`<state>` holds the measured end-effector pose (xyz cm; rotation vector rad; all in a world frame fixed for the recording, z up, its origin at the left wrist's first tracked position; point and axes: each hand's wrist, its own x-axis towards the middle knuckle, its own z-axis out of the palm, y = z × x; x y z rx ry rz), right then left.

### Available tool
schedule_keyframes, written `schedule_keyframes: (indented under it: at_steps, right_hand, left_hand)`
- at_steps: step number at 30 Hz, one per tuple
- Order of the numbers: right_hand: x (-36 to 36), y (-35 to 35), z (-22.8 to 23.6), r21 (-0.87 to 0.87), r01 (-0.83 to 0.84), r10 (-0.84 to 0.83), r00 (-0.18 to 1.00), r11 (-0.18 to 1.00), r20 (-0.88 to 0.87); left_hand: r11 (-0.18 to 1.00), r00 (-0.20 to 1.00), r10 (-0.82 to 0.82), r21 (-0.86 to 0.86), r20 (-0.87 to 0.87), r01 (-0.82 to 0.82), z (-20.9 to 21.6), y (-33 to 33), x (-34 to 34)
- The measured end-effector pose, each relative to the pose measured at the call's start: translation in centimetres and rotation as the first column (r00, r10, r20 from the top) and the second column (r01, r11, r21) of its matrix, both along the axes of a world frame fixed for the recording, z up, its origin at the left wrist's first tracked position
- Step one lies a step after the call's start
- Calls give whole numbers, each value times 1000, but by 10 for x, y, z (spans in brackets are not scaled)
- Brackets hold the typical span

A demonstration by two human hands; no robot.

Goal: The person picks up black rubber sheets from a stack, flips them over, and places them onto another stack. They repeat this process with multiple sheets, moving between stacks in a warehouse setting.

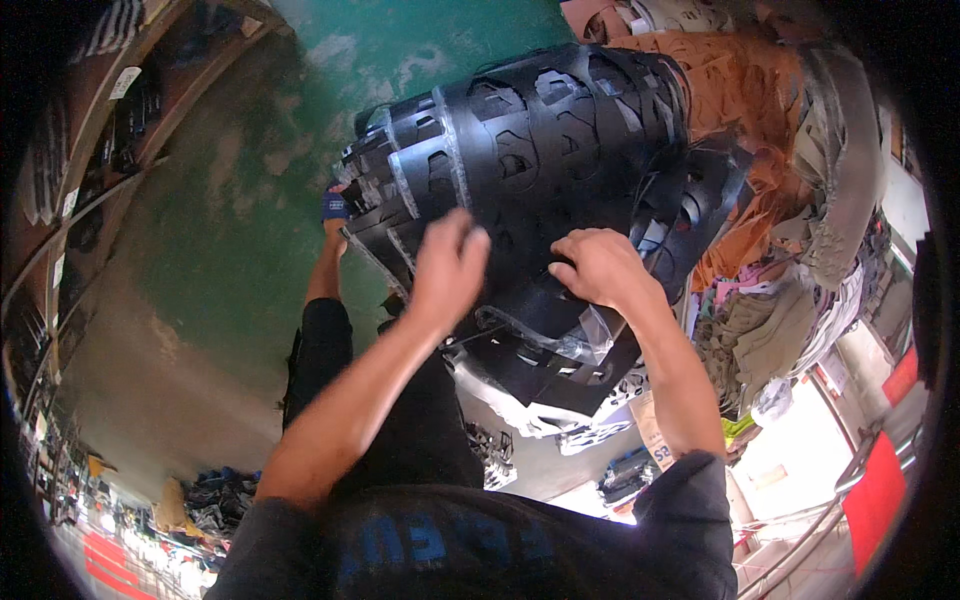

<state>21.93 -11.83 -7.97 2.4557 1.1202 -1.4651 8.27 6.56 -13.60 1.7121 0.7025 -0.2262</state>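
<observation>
A thick roll of black sheet material (540, 130) with rows of cut-out holes lies in front of me, its layers loose and uneven at the left end. My left hand (450, 265) is over the near side of the roll, blurred by motion, with bent fingers; whether it grips anything is unclear. Farther right, my right hand (605, 265) curls its fingers on the black sheet, thumb apart below the fingertips. A clear plastic piece (595, 335) hangs along the lower edge, under the right hand. More flat black cut-out sheets (525, 380) lie below it.
Orange-brown cut-out sheets (745, 100) and a heap of beige and grey material (780, 330) crowd the right side. A curved rack (80, 190) stands along the left. My foot in a blue slipper (335, 207) is on the green floor (230, 190), beside the roll's left end.
</observation>
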Motion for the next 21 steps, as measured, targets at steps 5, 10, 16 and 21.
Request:
schedule_keyframes:
  at_steps: [5, 10, 16, 21]
  right_hand:
    - [-3, 6, -6, 102, 43, -50, 996, 994, 68]
    - [6, 8, 27, 310, 156, -194, 976, 938, 95]
    - [22, 32, 166, 631, 603, -664, 726, 489, -180]
    - [67, 106, 79, 615, 238, -267, 963, 751, -47]
  left_hand:
    - [953, 943, 128, -226, -308, -203, -63, -1, 33]
    - [924, 912, -383, 61, 149, 378, -1, -27, 47]
    - [707, 680, -700, 344, 217, 618, 59, -78, 13]
    - [647, 567, -762, 400, 313, 650, 85, -119, -20]
